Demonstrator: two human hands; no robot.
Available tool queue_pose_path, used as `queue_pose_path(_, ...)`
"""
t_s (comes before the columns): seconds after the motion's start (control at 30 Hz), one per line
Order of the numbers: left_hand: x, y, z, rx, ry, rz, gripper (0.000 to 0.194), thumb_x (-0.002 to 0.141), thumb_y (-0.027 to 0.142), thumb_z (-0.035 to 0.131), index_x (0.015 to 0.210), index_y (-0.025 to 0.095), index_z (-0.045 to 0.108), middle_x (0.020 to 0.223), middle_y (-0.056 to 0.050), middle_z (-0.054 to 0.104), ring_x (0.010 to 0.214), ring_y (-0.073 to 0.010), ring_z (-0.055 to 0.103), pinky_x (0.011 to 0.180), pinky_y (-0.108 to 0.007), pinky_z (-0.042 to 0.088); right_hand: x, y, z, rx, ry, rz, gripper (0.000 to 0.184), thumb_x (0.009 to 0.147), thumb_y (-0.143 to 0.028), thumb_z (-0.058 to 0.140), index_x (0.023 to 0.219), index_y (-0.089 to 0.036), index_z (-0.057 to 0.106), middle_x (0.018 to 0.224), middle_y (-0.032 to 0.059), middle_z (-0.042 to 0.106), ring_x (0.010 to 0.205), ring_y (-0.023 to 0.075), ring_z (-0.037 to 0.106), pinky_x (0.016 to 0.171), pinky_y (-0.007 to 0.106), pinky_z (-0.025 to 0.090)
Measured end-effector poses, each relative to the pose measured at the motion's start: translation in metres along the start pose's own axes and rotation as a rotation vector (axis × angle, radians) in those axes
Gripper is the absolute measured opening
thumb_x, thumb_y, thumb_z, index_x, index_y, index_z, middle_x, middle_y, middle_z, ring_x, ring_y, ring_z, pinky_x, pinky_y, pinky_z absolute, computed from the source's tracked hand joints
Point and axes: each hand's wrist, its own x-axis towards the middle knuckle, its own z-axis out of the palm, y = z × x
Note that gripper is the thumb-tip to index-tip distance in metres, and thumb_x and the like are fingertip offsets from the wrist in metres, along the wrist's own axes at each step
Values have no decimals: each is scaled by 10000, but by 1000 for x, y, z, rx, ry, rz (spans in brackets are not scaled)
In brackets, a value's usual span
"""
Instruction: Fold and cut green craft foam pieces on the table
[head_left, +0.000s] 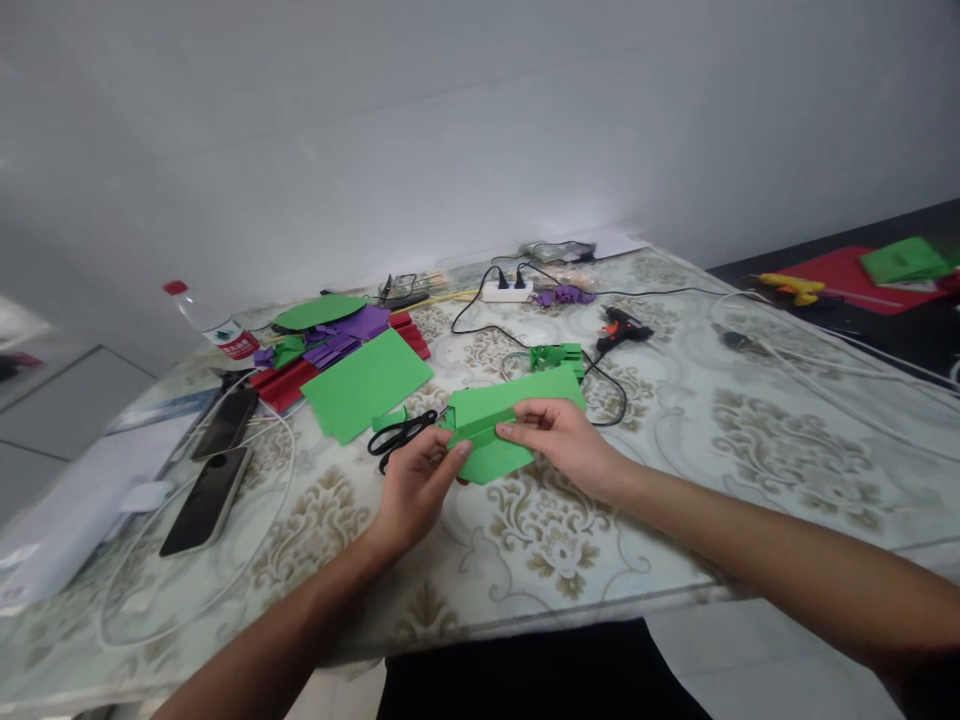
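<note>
A folded sheet of green paper [491,462] is held between my two hands over the patterned tablecloth. My left hand [420,485] pinches its left end between thumb and fingers. Closer to the middle of the fold, my right hand [562,440] grips it, thumb in front and fingers behind. A crease runs across the paper, with one part tilted up behind. Just left of it lie black-handled scissors [401,432], their blades partly hidden by the paper. Curled, fringed green paper [559,357] sits right behind the sheet.
Flat green sheets [367,385], purple paper [341,340] and red folded paper [285,385] lie at the back left. Nearby are a bottle [217,325] and a phone [206,500]. A black glue gun [622,328] and a power strip [507,292] with trailing cords lie behind. A yellow glue gun [795,288] is far right.
</note>
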Motion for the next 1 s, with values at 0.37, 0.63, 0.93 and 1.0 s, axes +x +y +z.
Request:
queue_pose_path(0.37,-1,2,0,11,6,5,243,897,369,664,772,169,609,624,8,607,571,-110,560,545,-212,441,-2,-1,2,143,-119,91,387,581,-383,914,766,-165,655,730,-22,634,715,137,610,712,288,497)
queue_pose_path(0.63,-1,-1,-2,14,2,7,249,903,376,658,780,165,610,633,5,620,581,-113,571,564,-214,451,-3,-3,2,70,6,62,376,658,-459,861,655,-166,625,600,-54,493,559,76,383,514,251,268)
queue_pose_path(0.93,1,0,-2,-12,17,2,254,897,381,665,774,166,611,640,-5,633,583,-125,585,561,-227,460,-1,1,1,186,51,114,364,571,-374,918,767,-184,678,683,-47,612,616,86,511,581,240,386)
queue_pose_path(1.0,0,0,-2,-9,8,1,255,900,379,662,774,164,608,638,-2,622,584,-120,574,564,-225,452,-1,2,1,182,38,110,380,545,-344,932,770,-181,673,684,-48,623,633,91,544,615,240,421)
